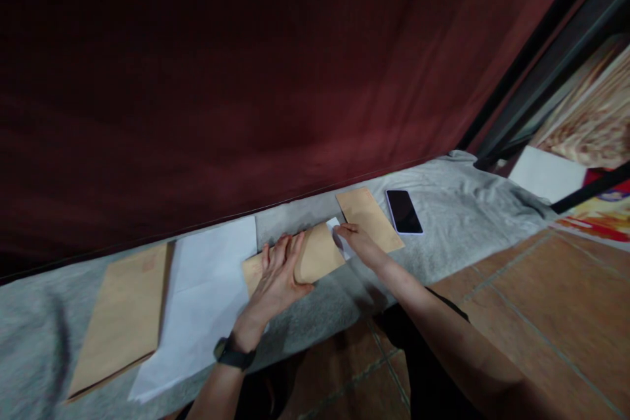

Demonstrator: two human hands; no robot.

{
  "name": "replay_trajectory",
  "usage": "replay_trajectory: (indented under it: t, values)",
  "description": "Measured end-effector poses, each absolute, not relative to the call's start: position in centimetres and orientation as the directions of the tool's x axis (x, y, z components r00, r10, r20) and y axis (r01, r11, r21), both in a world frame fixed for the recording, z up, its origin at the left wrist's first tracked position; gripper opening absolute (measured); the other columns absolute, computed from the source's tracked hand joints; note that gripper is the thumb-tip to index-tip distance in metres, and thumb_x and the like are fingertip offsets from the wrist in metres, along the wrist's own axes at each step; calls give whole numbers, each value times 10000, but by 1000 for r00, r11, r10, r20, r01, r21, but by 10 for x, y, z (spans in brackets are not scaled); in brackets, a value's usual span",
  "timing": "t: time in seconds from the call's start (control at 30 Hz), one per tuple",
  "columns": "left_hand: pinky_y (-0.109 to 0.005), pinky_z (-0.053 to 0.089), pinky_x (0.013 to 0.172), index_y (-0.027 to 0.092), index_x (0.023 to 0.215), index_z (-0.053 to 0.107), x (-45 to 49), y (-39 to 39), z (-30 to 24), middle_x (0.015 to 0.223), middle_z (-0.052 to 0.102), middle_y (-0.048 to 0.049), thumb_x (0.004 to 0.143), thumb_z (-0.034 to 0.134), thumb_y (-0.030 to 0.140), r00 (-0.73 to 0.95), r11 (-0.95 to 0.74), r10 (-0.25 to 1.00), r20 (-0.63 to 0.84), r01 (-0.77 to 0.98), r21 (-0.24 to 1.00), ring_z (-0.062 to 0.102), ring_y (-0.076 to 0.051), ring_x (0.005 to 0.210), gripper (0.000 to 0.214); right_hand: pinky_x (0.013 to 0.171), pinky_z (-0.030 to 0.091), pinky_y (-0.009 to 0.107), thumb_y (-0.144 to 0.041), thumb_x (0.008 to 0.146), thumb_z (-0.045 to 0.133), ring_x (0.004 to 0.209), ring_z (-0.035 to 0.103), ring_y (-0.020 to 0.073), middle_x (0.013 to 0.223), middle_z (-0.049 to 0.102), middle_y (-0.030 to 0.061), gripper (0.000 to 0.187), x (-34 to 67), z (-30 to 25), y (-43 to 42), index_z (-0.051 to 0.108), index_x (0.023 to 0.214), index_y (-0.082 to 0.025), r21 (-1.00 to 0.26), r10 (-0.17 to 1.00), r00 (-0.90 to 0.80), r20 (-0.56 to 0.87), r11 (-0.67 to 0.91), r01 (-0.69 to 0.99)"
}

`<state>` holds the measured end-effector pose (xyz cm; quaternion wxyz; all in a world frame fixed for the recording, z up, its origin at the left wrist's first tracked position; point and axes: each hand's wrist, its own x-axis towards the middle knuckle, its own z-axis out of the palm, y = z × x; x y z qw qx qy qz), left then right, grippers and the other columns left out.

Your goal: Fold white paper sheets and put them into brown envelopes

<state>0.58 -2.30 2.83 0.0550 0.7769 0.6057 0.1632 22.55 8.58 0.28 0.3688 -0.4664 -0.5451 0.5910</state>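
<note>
A tan paper envelope (319,253) lies crosswise in front of me on a grey cloth. My left hand (280,270) spans it, fingers over the far edge and thumb at the near edge, holding it so that it bulges slightly. From its right end sticks a piece of folded white paper (333,223). My right hand (357,241) pinches that paper; its fingertips are partly hidden. How far the paper reaches inside the envelope is hidden. Just beyond my right hand lies another tan envelope (370,210), flat on the cloth.
White paper sheets (211,289) lie left of my left hand, beside a stack of tan envelopes (123,308). A phone (404,212) with a dark screen rests at the right. The grey cloth (455,210) covers a narrow surface against a dark red backdrop (246,92). Floor tiles (556,302) show below.
</note>
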Motion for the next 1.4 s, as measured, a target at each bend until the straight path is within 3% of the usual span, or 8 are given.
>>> replay_trajectory:
  t: [0.17, 0.47, 0.73, 0.9, 1.03, 1.13, 1.27, 1.4]
  values:
    - [-646, 115, 1198, 288, 1593, 66, 9, -22, 29, 1544, 351, -150, 703, 751, 380, 217, -260, 960, 178, 925, 276, 318, -373, 1451, 1128, 703, 475, 309, -562, 754, 638, 778, 634, 209, 780, 696, 50, 371, 209, 0, 74, 699, 807, -200, -975, 907, -396, -140, -195, -103]
    - [-631, 120, 1203, 287, 1595, 73, 5, -21, 25, 1550, 357, -147, 720, 741, 399, 231, -281, 950, 212, 928, 243, 337, -369, 1437, 1106, 583, 394, 259, -329, 735, 649, 629, 543, 149, 675, 624, -7, 142, 216, -13, 85, 691, 686, -203, -989, 931, -339, -137, -110, 97]
    - [-624, 99, 1207, 276, 1592, 101, 7, -21, 32, 1545, 372, -152, 726, 750, 377, 263, -309, 941, 213, 926, 217, 318, -363, 1453, 1087, 588, 438, 289, -438, 798, 599, 612, 575, 168, 672, 656, 15, 268, 214, -11, 79, 689, 741, -192, -987, 906, -393, -159, -141, 75]
    - [-615, 110, 1208, 264, 1596, 88, 4, -20, 27, 1556, 360, -161, 745, 741, 422, 258, -308, 937, 235, 928, 208, 314, -369, 1456, 1084, 610, 426, 284, -387, 770, 634, 658, 568, 177, 662, 624, -2, 190, 212, -15, 85, 658, 673, -226, -990, 950, -299, -92, -56, 129]
    - [-614, 111, 1209, 252, 1596, 94, 3, -20, 27, 1556, 361, -174, 739, 751, 434, 258, -311, 934, 246, 927, 208, 327, -377, 1450, 1095, 708, 466, 299, -292, 745, 659, 799, 608, 199, 773, 660, -4, 60, 208, -13, 85, 665, 791, -254, -994, 965, -261, -26, 4, 113]
    - [-619, 120, 1208, 253, 1595, 80, 4, -20, 28, 1565, 349, -176, 740, 748, 424, 253, -307, 937, 242, 927, 218, 306, -373, 1465, 1099, 720, 474, 295, -243, 733, 653, 767, 605, 179, 760, 634, -29, 248, 205, -11, 83, 637, 979, -266, -998, 977, -212, 22, 35, 58]
    - [-636, 118, 1202, 266, 1594, 88, 3, -20, 29, 1605, 295, -170, 757, 736, 406, 270, -324, 932, 243, 921, 217, 258, -380, 1490, 1068, 653, 472, 273, -204, 664, 688, 645, 585, 153, 679, 594, -76, 539, 204, -7, 81, 586, 1189, -272, -995, 981, -182, -72, -84, -56]
    - [-654, 108, 1199, 295, 1591, 118, 4, -20, 31, 1660, 176, -157, 808, 714, 419, 244, -311, 929, 280, 923, 226, 176, -389, 1520, 991, 659, 509, 304, -323, 676, 714, 690, 662, 192, 704, 686, -8, 293, 209, -1, 80, 681, 944, -208, -937, 932, -301, -200, -272, -218]
